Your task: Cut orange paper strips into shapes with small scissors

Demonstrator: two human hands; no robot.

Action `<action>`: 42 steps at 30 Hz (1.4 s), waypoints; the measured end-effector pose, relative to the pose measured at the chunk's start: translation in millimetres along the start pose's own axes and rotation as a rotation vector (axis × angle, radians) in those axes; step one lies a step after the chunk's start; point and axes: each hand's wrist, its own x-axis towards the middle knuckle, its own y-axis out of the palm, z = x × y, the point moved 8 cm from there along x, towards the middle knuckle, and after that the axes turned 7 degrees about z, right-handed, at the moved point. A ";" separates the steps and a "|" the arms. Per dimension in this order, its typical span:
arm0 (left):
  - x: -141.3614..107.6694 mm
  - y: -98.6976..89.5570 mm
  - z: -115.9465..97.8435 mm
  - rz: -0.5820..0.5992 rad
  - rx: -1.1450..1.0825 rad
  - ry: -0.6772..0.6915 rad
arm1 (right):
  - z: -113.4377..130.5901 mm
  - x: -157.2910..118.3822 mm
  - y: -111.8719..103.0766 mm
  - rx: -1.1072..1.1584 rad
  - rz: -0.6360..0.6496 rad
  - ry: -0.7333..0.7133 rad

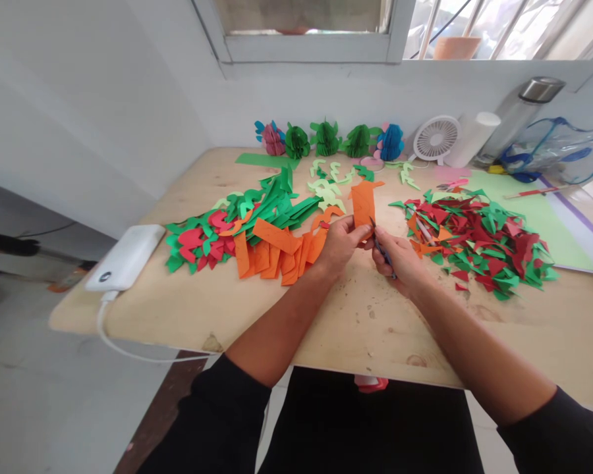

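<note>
My left hand [340,243] pinches the lower left edge of an orange paper strip [363,201], which stands upright above the table. Small dark scissors [385,253] sit in my right hand [399,260], their tips at the strip's lower right edge. Left of my left hand lies a fanned pile of orange paper pieces [271,257]. Behind that pile are green folded strips [277,204], with red cut shapes [192,240] and green cut shapes further left. Light green cut shapes [329,192] rest just beyond my left hand.
A heap of red and green scraps [504,243] covers the right side. Honeycomb paper figures [325,138], a small white fan [435,139] and a bottle [521,118] stand along the wall. A white power bank [126,258] with a cable lies at the left edge.
</note>
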 end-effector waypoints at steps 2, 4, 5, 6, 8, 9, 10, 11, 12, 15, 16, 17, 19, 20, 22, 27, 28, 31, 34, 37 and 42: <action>0.0 0.4 -0.1 0.006 0.004 0.004 | -1.1 0.5 -0.6 0.009 0.002 -0.002; -0.2 0.1 -0.5 0.002 0.010 0.012 | -2.7 1.2 -1.5 0.011 0.001 0.005; -0.2 0.0 -0.6 0.000 0.011 0.015 | -3.5 1.5 -1.9 0.010 0.001 0.009; -0.3 0.0 -0.7 -0.001 0.009 0.017 | -4.0 1.9 -2.2 0.007 0.001 0.010; -0.2 0.0 -0.5 0.000 0.003 0.019 | -4.4 2.3 -2.6 0.000 0.001 0.007; -0.1 0.1 -0.3 0.001 0.001 0.019 | -4.3 2.3 -2.6 -0.003 0.000 0.004; 0.0 0.0 -0.2 0.000 -0.001 0.018 | -4.1 2.2 -2.6 -0.005 -0.001 0.001; 0.0 -0.3 -0.1 -0.004 -0.002 0.017 | -3.8 2.1 -2.6 -0.006 -0.004 -0.002; 0.1 -0.6 -0.1 -0.008 -0.001 0.015 | -3.5 1.8 -2.5 -0.006 -0.006 -0.004; -0.1 -0.8 -0.3 -0.017 -0.006 0.010 | -3.0 1.1 -2.1 -0.005 -0.009 0.000; -0.2 -0.6 -0.6 -0.018 -0.012 0.011 | -3.1 1.0 -2.0 -0.003 -0.007 0.005; -0.4 -0.4 -1.0 -0.017 -0.019 0.013 | -3.2 1.0 -1.9 -0.002 -0.005 0.008; -0.7 0.3 -1.6 -0.014 -0.032 0.013 | -3.5 1.3 -1.7 -0.003 0.002 0.009; -0.9 0.5 -1.5 -0.014 -0.036 0.010 | -3.6 1.6 -1.7 -0.004 0.005 0.008; -1.4 0.4 -0.9 -0.020 -0.039 -0.003 | -4.3 2.2 -2.2 -0.007 0.006 0.006; -2.6 0.4 -1.3 -0.025 -0.029 -0.008 | -5.9 3.6 -3.9 -0.014 -0.002 0.004; -2.7 0.6 -1.7 -0.022 -0.029 -0.003 | -6.0 3.7 -4.1 -0.016 -0.002 0.003; -2.4 1.0 -2.2 -0.013 -0.030 0.006 | -5.9 3.6 -4.0 -0.014 -0.003 -0.001; -1.8 0.7 -1.5 -0.014 -0.022 -0.003 | -6.0 2.8 -4.0 -0.010 -0.010 0.005; -1.4 0.2 -1.0 -0.020 -0.025 -0.010 | -5.8 2.5 -3.3 -0.009 -0.009 0.008; -1.8 0.9 -2.9 -0.011 -0.026 0.014 | -4.1 3.0 -2.2 -0.015 -0.003 -0.002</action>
